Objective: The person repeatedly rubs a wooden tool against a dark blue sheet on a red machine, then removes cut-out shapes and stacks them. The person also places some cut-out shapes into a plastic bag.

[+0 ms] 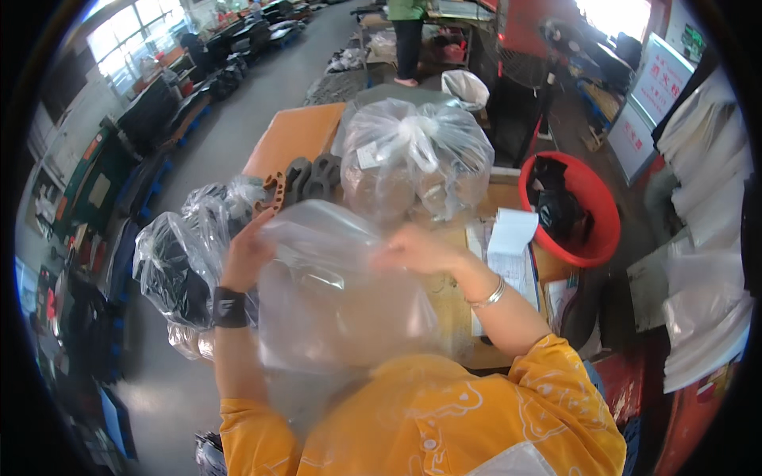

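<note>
A large clear plastic bag hangs in front of my body, stretched between my two hands. My left hand, with a black wristband below it, grips the bag's upper left edge. On the bag's upper right side, my right hand is closed on the plastic, its fingertips smeared by motion. Just beyond stands a tied clear bag filled with beige pieces. Left of my left hand sits another clear bag with dark contents. Grey curved foam-like pieces and a brown notched one lie between these bags.
Papers and a notebook lie on the worktable at the right. A red tub with black items stands beside it. An orange-brown board is behind the grey pieces. Farther off are a fan and a standing person.
</note>
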Action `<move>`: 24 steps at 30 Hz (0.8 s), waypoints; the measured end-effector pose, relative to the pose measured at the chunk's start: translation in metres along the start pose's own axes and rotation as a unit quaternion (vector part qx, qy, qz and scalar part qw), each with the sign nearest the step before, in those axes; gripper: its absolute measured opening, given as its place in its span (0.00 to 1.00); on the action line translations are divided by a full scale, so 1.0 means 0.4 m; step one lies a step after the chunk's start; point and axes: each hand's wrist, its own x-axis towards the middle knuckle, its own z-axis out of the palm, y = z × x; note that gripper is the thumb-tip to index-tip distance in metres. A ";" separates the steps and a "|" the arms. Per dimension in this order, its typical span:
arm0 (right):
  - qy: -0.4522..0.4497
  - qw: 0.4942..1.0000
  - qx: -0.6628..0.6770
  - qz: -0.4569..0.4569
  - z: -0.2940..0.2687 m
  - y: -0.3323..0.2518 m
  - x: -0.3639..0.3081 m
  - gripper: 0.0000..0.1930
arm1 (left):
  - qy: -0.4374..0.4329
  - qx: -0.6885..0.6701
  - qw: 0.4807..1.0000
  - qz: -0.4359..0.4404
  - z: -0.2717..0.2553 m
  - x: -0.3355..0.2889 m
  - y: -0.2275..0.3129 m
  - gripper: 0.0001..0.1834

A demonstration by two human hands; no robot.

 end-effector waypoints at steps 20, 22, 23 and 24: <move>0.241 0.799 0.546 0.076 0.251 0.079 -0.033 0.12 | 0.001 -0.127 0.986 0.107 0.386 -0.195 -0.194 0.15; 0.250 0.681 0.680 0.108 0.228 0.098 -0.044 0.12 | 0.044 -0.286 0.953 0.086 0.374 -0.193 -0.175 0.16; 0.246 0.630 0.728 0.111 0.210 0.106 -0.052 0.12 | -0.023 -0.549 0.836 0.017 0.360 -0.205 -0.157 0.15; 0.241 0.577 0.772 0.115 0.196 0.111 -0.060 0.12 | -0.112 -0.753 0.648 -0.037 0.342 -0.213 -0.134 0.15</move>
